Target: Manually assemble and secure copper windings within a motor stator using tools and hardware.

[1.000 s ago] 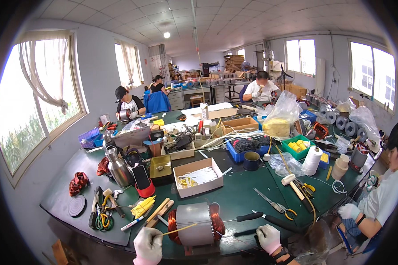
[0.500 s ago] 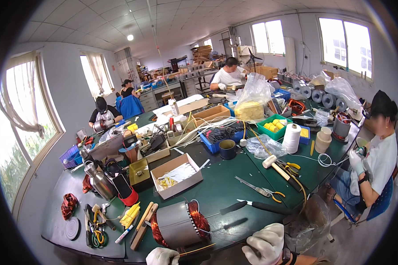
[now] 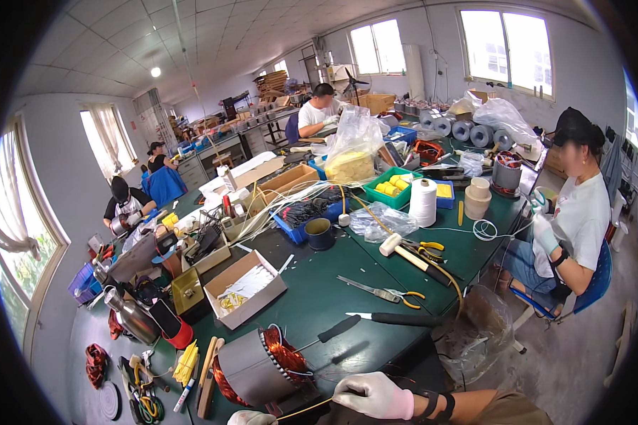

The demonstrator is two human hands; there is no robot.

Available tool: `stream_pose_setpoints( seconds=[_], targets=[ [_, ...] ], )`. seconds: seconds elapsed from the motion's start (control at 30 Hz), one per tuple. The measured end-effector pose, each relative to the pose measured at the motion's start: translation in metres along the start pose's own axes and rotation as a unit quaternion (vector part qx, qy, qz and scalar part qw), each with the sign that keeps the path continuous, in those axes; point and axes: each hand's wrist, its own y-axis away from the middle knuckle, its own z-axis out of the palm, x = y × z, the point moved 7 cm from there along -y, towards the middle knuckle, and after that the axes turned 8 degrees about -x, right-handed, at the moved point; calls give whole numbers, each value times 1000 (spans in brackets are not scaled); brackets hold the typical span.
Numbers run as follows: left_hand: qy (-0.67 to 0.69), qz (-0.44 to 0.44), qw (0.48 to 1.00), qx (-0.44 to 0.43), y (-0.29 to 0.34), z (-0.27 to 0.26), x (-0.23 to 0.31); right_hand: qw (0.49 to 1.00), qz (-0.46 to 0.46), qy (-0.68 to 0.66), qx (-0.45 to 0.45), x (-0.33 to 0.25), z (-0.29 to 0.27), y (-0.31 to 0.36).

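Observation:
A grey motor stator (image 3: 247,374) with copper windings at both ends lies on its side at the front of the green table. Thin wires trail from its right-hand winding (image 3: 282,349) toward my right hand (image 3: 371,394). That hand, in a white glove, is closed, its fingertips pinching the tip of a thin yellow sleeve (image 3: 303,409). At the bottom edge, my gloved left hand (image 3: 252,418) grips the sleeve's other end; most of this hand is cut off. A black-handled screwdriver (image 3: 339,329) leans by the winding.
Wooden sticks (image 3: 207,375), yellow strips (image 3: 186,365) and pliers (image 3: 138,382) lie left of the stator. Behind it stands a carton (image 3: 244,289). Scissors (image 3: 379,290), a black-handled knife (image 3: 400,319) and a mallet (image 3: 411,258) lie right. A co-worker (image 3: 581,212) sits at right.
The view has swung right, so the table appears shifted left. My right hand has come over to the yellow sleeve's free tip and pinches it; before, it was apart from the sleeve.

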Motion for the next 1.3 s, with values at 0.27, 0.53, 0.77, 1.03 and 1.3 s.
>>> stream_pose_setpoints(
  seconds=[0.27,0.53,0.77,1.03,1.3],
  targets=[
    [3,30,999,20,6,3,0,982,99,-138,-77,36,15,-8],
    [12,38,999,25,0,-4,-3,945,71,-315,-45,21,17,-10],
    [38,39,998,19,-13,-21,3,997,-49,-56,2,-14,8,-17],
    [79,42,995,-36,-7,-1,3,983,-170,60,-41,-52,29,-23],
    [111,14,993,-48,-1,0,-1,984,-161,41,-64,-51,37,-25]
  ],
)
